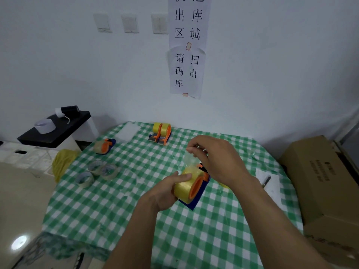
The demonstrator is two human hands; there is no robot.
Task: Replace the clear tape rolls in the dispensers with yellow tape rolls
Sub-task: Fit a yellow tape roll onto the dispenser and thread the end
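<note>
My left hand [169,191] grips a yellow tape roll [185,186] seated on an orange and blue dispenser [197,193], held just above the checked table. My right hand [211,156] pinches the roll's loose tape end [189,159] and holds it up above the dispenser. Two dispensers with yellow rolls [161,133] stand side by side at the far edge. Another dispenser with a clear roll [104,146] lies at the far left. Three loose clear tape rolls [97,171] lie on the left side of the table.
The table wears a green and white checked cloth [120,210]. A large cardboard box [326,183] stands at the right. Paper with a pen [267,180] lies near it. A black shelf [56,129] and a yellow bag [62,162] are at the left.
</note>
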